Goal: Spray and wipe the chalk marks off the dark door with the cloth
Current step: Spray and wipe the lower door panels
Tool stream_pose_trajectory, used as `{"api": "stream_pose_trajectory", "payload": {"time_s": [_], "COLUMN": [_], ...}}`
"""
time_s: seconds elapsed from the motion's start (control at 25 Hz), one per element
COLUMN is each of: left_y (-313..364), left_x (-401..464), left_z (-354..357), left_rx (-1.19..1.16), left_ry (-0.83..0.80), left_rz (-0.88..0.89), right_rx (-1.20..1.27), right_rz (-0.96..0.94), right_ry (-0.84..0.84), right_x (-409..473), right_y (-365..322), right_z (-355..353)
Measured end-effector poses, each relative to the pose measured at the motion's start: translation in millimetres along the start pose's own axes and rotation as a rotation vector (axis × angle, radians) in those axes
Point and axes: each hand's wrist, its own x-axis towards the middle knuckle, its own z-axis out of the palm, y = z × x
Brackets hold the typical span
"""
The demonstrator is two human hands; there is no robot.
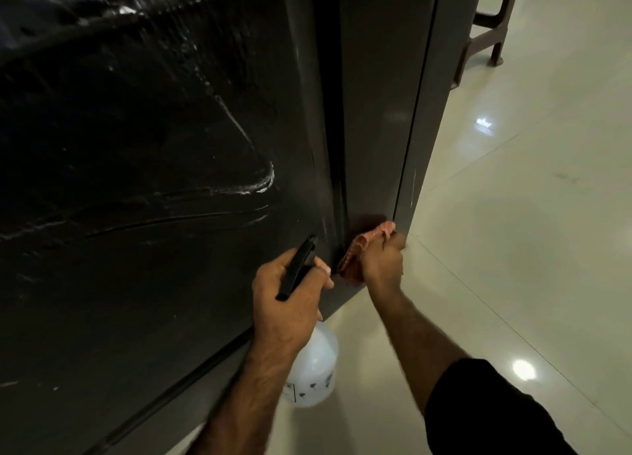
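The dark door [143,153] fills the left of the view, wet and streaked, with white chalk marks [260,184] smeared across its middle. My left hand [290,300] grips the black trigger head of a spray bottle; its clear white body [314,372] hangs below my wrist. The nozzle points at the door's lower edge. My right hand [383,259] holds a reddish cloth [355,249] and presses it against the lower part of the door's grey side edge [376,112]. A thin pale scratch-like mark [413,187] runs along the corner above the cloth.
Glossy pale tiled floor [530,215] spreads to the right with light reflections. A dark brown chair or stool [485,27] stands at the top right behind the door's edge.
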Motion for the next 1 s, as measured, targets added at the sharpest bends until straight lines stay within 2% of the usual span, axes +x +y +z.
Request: {"api": "stream_pose_trajectory", "payload": {"time_s": [0.04,0.16,0.24,0.32,0.44,0.52,0.56,0.64,0.76,0.84,0.88,0.92,1.0], "left_y": [0.1,1.6,-3.5,-14.3,-23.6,-24.2,-23.5,-19.8,-24.7,-33.9,-37.6,-40.2,-41.4], "left_x": [1.3,4.6,5.3,4.8,3.2,3.5,4.4,4.7,4.0,0.6,-1.7,-4.2,-8.4], "left_z": [0.8,7.7,9.6,8.2,6.3,5.4,4.1,1.0,0.9,0.3,-0.7,-1.3,-3.7], "left_rx": [-0.009,-0.043,-0.057,-0.058,-0.023,-0.006,-0.007,-0.023,-0.038,-0.047,-0.049,-0.046,-0.039], "left_ry": [0.001,-0.011,-0.012,0.001,0.018,0.045,0.058,0.066,0.109,0.118,0.111,0.105,0.097], "left_rz": [-0.004,0.039,0.078,0.075,0.04,-0.012,-0.025,-0.016,-0.023,-0.041,-0.035,-0.027,-0.025], "right_rx": [0.084,0.346,0.34,0.181,-0.129,-0.309,-0.304,-0.11,0.215,0.208,0.151,0.068,-0.075], "right_rz": [-0.164,-0.867,-1.08,-1.069,-0.894,-0.735,-0.712,-0.807,-0.985,-0.963,-0.939,-0.841,-0.544], "right_ry": [0.063,0.311,0.441,0.39,0.063,-0.073,-0.072,0.019,0.31,0.355,0.292,0.15,-0.114], "right_x": [-7.4,-21.1,-5.3,10.3,13.8,10.7,6.3,-7.1,-12.4,-15.3,-16.4,-20.4,-24.3], "right_y": [-26.8,-129.5,-157.2,-108.8,20.2,58.0,50.3,-12.3,-125.8,-122.6,-92.1,-52.2,27.2], "right_z": [-4.8,-20.7,-15.3,-3.1,7.8,2.4,-2.3,-11.3,-22.6,-13.7,-6.2,-0.2,2.7]}}
